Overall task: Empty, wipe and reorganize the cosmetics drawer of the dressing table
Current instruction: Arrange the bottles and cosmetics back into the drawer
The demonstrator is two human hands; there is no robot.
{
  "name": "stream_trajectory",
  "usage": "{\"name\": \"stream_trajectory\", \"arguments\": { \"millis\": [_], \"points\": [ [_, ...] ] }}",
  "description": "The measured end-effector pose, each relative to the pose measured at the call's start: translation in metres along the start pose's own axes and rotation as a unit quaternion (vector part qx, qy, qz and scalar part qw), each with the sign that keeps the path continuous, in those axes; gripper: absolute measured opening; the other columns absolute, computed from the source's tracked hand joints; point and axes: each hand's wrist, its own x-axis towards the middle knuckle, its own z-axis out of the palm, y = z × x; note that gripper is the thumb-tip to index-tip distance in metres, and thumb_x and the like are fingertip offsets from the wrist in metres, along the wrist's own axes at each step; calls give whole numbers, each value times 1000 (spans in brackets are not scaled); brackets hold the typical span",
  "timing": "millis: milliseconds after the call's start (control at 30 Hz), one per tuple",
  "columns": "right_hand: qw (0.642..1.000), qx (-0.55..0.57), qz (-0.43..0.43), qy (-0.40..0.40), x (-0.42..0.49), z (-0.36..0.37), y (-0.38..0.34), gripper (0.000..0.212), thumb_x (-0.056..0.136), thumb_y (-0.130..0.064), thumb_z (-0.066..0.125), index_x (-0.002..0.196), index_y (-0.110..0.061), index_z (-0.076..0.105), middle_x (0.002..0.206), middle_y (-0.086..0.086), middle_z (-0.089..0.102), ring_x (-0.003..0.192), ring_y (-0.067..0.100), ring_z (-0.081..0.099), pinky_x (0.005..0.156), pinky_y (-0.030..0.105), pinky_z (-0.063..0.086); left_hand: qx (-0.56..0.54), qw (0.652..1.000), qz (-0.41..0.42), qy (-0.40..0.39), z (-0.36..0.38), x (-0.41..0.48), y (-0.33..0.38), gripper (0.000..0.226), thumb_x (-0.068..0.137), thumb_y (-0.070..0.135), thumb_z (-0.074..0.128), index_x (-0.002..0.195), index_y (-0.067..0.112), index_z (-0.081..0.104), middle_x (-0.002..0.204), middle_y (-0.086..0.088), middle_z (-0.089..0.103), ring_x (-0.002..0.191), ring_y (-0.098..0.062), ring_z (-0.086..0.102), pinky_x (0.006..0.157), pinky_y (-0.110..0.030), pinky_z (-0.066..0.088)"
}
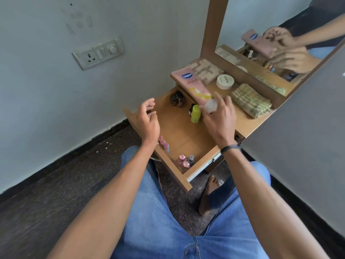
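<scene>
our left hand [148,118] hovers open, empty, over the drawer [179,131] | our right hand [218,113] pinches the pink tube [194,85] by its cap, body lying on the tabletop [246,122] | we judge it light, soft, slick: grip mid-body

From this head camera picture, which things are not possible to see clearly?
- Cap end of the pink lotion tube: blurred, partly behind the right hand; whether it is gripped is unclear.
- Print on the round white jar: too small.
- Small bottles near the wooden drawer front: partly hidden by its front panel.
- Left hand: empty.
</scene>
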Motion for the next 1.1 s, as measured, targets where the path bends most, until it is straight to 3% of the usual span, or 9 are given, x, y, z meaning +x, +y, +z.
{"name": "stream_trajectory", "arguments": {
  "millis": [100, 167, 300, 400, 533, 667, 767, 900, 1100],
  "points": [
    [999, -7, -8, -43, -36, 10, 2, 67, 88, -43, 72, 142, -8, 54, 119, 8, 55, 102, 24, 55, 79, 28, 39, -39, 994, -37, 91, -6, -1, 0, 50, 84, -18, 39, 124, 4, 60, 119, -16, 59, 106, -21, 57, 87, -22, 49],
    [997, -16, -9, -71, -52, 17, 6, 66, 88, -45, 72, 140, -9, 56, 117, 6, 55, 101, 24, 56, 78, 30, 43, -49, 990, -66, 117, -10, -3, -1, 52, 85, -17, 37, 125, 8, 59, 121, -13, 59, 109, -19, 57, 94, -30, 50],
    [992, -37, -4, -122, -66, 27, 14, 60, 88, -47, 71, 134, -10, 60, 114, 5, 56, 99, 24, 57, 78, 37, 53, -27, 993, -97, 68, -12, -2, -1, 54, 87, -16, 38, 126, 14, 57, 125, -8, 58, 116, -14, 56, 98, -28, 48],
    [988, -52, -7, -144, -69, 31, 19, 57, 85, -46, 72, 129, -11, 63, 109, 5, 57, 96, 25, 59, 77, 42, 55, 15, 997, -77, 30, -13, -3, 0, 51, 86, -17, 40, 125, 10, 59, 125, -11, 57, 111, -10, 55, 98, -24, 47],
    [981, -60, -3, -183, -72, 35, 26, 60, 82, -48, 74, 130, -14, 63, 113, 3, 58, 99, 25, 59, 79, 40, 53, 137, 990, -23, -12, -9, -9, -3, 41, 85, -12, 48, 112, 13, 68, 109, 6, 62, 113, -14, 55, 104, -44, 45],
    [977, -70, -11, -202, -71, 38, 28, 57, 80, -46, 75, 128, -17, 63, 112, 2, 58, 98, 26, 61, 79, 39, 53, 294, 953, 12, -74, -2, -11, -6, 32, 86, -3, 56, 96, 23, 73, 105, 6, 71, 104, -17, 50, 87, -36, 43],
    [972, -73, -8, -224, -67, 41, 28, 56, 75, -46, 79, 123, -21, 65, 110, 1, 60, 93, 26, 64, 75, 37, 53, 346, 932, 12, -108, -1, -10, -8, 28, 89, 4, 58, 96, 25, 75, 106, 6, 72, 102, -16, 48, 91, -40, 42],
    [957, -92, -16, -274, -60, 46, 29, 62, 73, -52, 82, 125, -23, 64, 112, 0, 62, 95, 25, 65, 79, 40, 57, 399, 905, 38, -140, 0, -10, -11, 28, 91, 9, 58, 98, 31, 74, 110, 9, 72, 109, -17, 51, 94, -35, 31],
    [946, -89, -29, -310, -52, 52, 33, 64, 75, -53, 81, 128, -21, 63, 119, 3, 65, 94, 20, 61, 72, 31, 48, 500, 828, 69, -244, 6, -9, -17, 32, 93, 18, 53, 109, 38, 72, 124, 14, 66, 114, -16, 51, 91, -40, 27]
  ]
}}
